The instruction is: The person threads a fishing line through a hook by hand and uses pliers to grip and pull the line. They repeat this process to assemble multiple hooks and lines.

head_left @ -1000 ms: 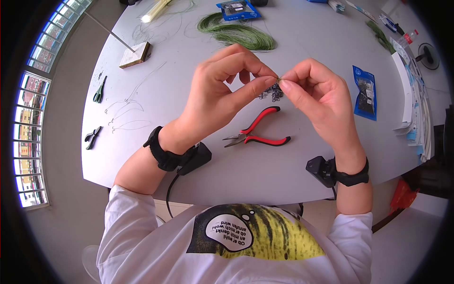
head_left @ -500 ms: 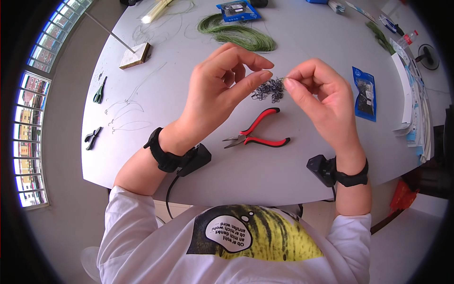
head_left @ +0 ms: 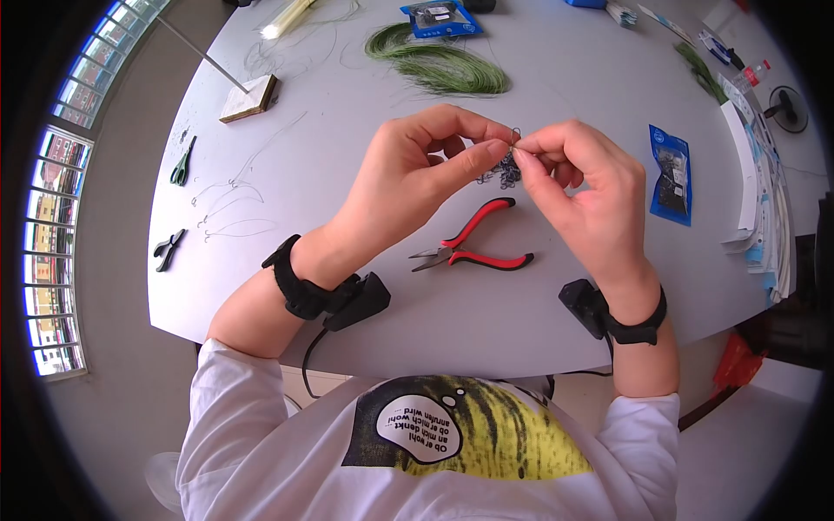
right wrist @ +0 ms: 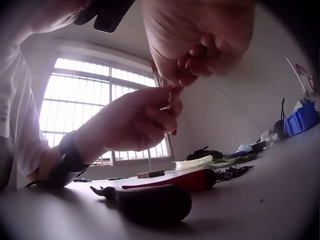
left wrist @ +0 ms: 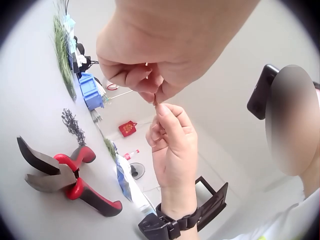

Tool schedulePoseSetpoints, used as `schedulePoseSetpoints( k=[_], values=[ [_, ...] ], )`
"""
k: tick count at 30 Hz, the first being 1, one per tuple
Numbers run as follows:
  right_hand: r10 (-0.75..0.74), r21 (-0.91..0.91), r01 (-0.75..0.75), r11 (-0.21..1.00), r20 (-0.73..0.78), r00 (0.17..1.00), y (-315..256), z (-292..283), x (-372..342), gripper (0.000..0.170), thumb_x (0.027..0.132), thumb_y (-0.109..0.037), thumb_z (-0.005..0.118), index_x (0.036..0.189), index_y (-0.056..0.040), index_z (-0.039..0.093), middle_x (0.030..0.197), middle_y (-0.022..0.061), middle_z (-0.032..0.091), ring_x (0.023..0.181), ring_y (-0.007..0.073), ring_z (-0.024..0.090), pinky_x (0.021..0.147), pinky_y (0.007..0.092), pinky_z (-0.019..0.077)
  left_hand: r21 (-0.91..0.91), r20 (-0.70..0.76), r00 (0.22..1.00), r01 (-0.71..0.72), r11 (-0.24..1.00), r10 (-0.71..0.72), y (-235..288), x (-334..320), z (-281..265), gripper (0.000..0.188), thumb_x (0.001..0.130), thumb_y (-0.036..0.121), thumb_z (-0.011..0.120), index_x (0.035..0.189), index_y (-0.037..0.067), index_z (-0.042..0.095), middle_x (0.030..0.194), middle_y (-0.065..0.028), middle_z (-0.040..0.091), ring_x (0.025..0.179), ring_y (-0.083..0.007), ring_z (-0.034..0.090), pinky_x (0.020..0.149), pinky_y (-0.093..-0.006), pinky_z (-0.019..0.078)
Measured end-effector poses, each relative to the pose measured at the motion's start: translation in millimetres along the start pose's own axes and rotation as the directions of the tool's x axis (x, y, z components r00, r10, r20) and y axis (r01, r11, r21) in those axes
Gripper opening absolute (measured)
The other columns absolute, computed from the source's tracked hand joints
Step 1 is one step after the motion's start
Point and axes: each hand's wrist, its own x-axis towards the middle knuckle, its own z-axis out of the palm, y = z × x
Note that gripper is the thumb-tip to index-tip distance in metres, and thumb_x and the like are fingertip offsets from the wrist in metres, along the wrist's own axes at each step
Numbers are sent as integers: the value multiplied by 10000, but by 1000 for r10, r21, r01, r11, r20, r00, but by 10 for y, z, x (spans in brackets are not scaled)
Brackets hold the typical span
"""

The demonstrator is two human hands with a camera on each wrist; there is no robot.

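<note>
Left hand (head_left: pixel 417 165) and right hand (head_left: pixel 595 195) meet fingertip to fingertip above the table, both pinching a thin wire-like piece (head_left: pixel 516 133) with a small loop at its top. The piece is mostly hidden by the fingertips in the left wrist view, where the left hand (left wrist: pixel 155 45) is above the right hand (left wrist: pixel 172 150). Beneath the hands lies a pile of small dark metal pieces (head_left: pixel 508 176), partly covered. Red-and-black pliers (head_left: pixel 473 247), jaws parted, lie nearer the body, touched by neither hand.
A green strand bundle (head_left: pixel 443 65) and a blue packet (head_left: pixel 441 17) lie beyond the hands; another blue packet (head_left: pixel 671 174) is at right. At left are a wooden block with a rod (head_left: pixel 249 99), small scissors (head_left: pixel 183 163), small black cutters (head_left: pixel 169 250) and looped threads.
The left fingertips parted from the right hand half a second ago and now meet it again, pinching. Both hands sit slightly closer to the body, and a small loop shows above the fingertips.
</note>
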Motion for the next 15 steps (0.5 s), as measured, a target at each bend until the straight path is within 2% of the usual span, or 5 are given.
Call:
schedulePoseSetpoints(
  k=[8, 11, 13, 15],
  values=[
    [-52, -51, 53, 997, 28, 998, -21, 14, -15, 115, 763, -6, 718, 811, -49, 623, 722, 35, 656, 578, 147, 608, 466, 253, 451, 5, -15, 1000, 5, 1000, -5, -16, 2, -10, 141, 948, 101, 632, 1025, -14, 655, 1018, -63, 682, 969, -112, 628, 885, -260, 504],
    [17, -60, -13, 998, 78, 997, -62, -41, 6, 119, 765, -16, 728, 821, -51, 629, 724, 26, 644, 545, 136, 583, 454, 248, 433, 62, -46, 998, -34, 998, 37, -16, 7, -18, 124, 948, 105, 636, 987, -11, 653, 956, -41, 677, 917, -86, 616, 827, -239, 499],
    [37, -94, -37, 995, -5, 999, -81, -95, 51, 115, 770, -25, 731, 817, -55, 631, 728, 17, 629, 508, 130, 552, 449, 247, 417, 192, -26, 997, -72, 979, 78, -10, 8, -29, 123, 948, 110, 639, 979, -8, 652, 913, -25, 667, 854, -59, 592, 752, -213, 481],
    [28, -75, -28, 997, 3, 1000, -70, -109, 60, 111, 772, -28, 730, 806, -56, 628, 730, 12, 623, 500, 125, 538, 448, 249, 411, 218, -22, 996, -76, 973, 83, -9, 0, -10, 125, 947, 112, 642, 978, -8, 652, 910, -20, 665, 834, -51, 583, 726, -205, 471]
  ],
)
